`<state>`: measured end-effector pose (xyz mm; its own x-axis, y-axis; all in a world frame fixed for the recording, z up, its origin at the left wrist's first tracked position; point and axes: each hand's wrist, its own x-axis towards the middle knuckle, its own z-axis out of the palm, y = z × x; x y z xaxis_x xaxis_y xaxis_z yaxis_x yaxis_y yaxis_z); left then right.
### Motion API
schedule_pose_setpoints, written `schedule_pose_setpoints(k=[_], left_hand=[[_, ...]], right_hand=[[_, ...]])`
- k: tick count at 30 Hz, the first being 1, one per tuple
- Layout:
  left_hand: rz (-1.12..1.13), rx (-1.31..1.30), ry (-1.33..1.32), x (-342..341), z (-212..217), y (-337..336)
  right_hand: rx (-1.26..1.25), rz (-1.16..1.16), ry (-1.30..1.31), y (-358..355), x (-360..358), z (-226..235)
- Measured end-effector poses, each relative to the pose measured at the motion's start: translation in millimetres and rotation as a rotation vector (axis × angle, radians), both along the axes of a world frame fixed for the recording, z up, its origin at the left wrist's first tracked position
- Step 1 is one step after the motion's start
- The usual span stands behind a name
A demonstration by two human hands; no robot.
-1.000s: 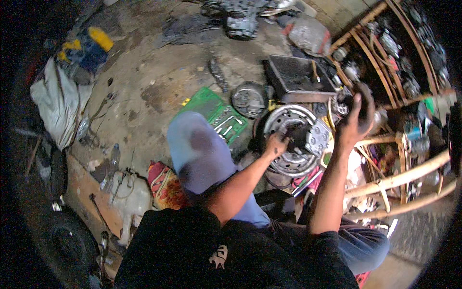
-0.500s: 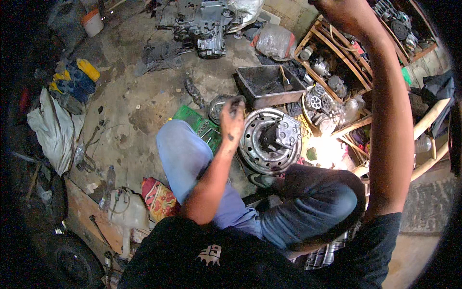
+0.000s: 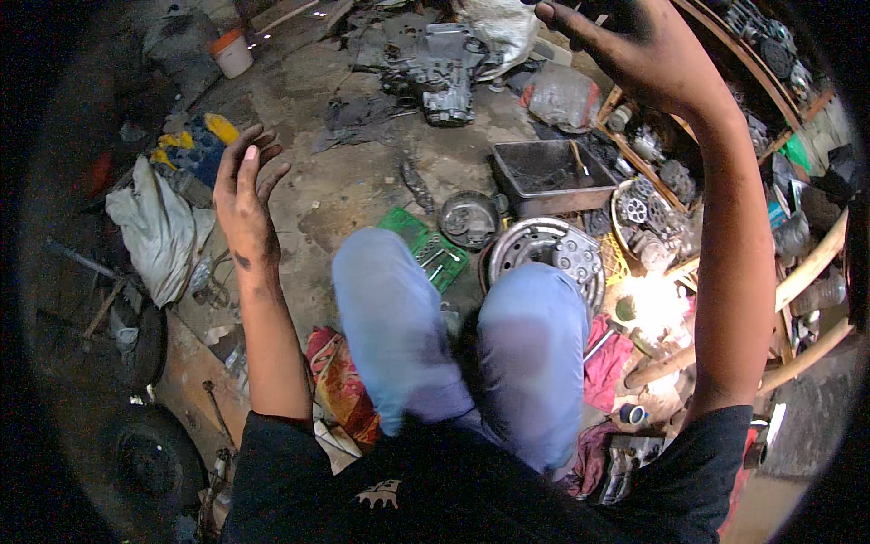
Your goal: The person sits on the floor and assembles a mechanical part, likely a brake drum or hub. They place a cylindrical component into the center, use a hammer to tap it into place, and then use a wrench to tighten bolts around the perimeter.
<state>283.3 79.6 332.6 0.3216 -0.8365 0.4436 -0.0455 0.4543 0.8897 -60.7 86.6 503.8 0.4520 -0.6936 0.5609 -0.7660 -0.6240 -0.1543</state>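
My left hand (image 3: pixel 246 195) is raised on the left with its fingers apart, holding nothing. High on the right is my right hand (image 3: pixel 625 50), its thumb stretched out and its fingertips cut off by the upper edge; I see nothing in it. Both hands are smudged dark. Between my arms, beyond my knees, a steel wheel rim (image 3: pixel 510 260) lies flat with a round metal part (image 3: pixel 576 255) on it. Beside it are a round metal pan (image 3: pixel 468 220) with small parts and an open green socket set (image 3: pixel 401 220). Neither hand touches these.
A black rectangular tub (image 3: pixel 555 197) with a brush stands behind the rim. A greasy gearbox-like casting (image 3: pixel 449 91) sits farther back. Wooden racks of parts line the right, near a bright light (image 3: pixel 660 306). A tire (image 3: pixel 145 467) and a pale sack (image 3: pixel 154 231) lie left.
My left hand has moved from beside the rim up and left, its fingers spreading. My right hand has shifted a little left and down in view. My knees have come up together, partly covering the rim.
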Motion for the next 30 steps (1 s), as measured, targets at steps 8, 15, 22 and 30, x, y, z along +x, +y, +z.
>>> schedule_pose_setpoints(k=[8, 15, 22, 30], left_hand=[[-0.051, 0.109, -0.189, 5.8, 5.2, 11.0], [-0.023, 0.003, -0.398, -12.8, 26.0, 7.7], [0.294, 0.147, -0.532, 70.4, -0.4, 59.1], [0.714, 0.426, -0.476, 145.2, -2.3, 215.9]], right_hand=[[-0.174, 0.078, 0.062, -5.8, -1.1, -13.8], [-0.234, 0.022, -0.014, -10.9, -28.9, -34.5], [-0.049, 0.070, -0.007, -49.7, 4.8, -47.7], [-0.085, 0.468, 0.050, -116.6, 79.3, -80.7]])
